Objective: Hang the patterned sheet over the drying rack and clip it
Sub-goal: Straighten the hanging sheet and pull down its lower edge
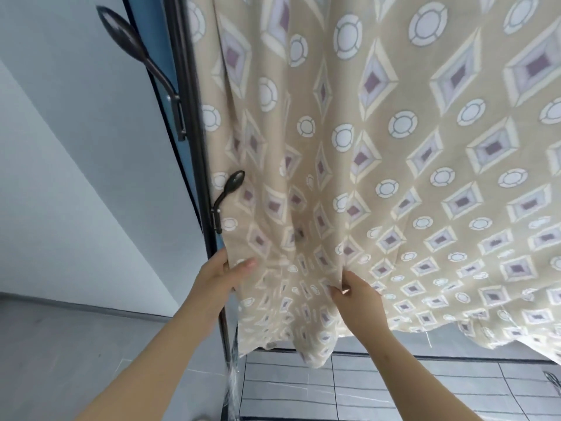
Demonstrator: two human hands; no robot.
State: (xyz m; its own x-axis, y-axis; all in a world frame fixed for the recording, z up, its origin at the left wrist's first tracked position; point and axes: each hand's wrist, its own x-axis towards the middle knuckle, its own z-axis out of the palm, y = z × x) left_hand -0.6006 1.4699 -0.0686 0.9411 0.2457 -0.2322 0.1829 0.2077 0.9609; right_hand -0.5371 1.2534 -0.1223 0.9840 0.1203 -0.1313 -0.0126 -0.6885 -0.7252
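Gripping low on the hanging cloth, both hands work near its bottom hem. Left hand: closed around the sheet's left vertical edge, thumb lying across the front face, fingers wrapped behind and hidden. Likely purpose: to pull that edge outward toward the frame and take out slack. Right hand: pinched shut on a fold of fabric a little to the right, fingertips bunching the cloth into a ridge; probably tugging downward to even the drop.

Patterned sheet: beige, with white circles and mauve-centred diamonds. It falls from above the top of the view and ends just above the tiled floor. Loose vertical folds run between the two hands, so it is not yet smoothed. The bar it hangs over is out of view.

Dark upright pole: just beside the sheet's left edge. It carries a lower hook, which overlaps the cloth edge, and an upper hook, which stands clear of it.

No clip visible anywhere. Judgement: draping done, straightening in hand, clipping remains.

White wall behind, to the left.
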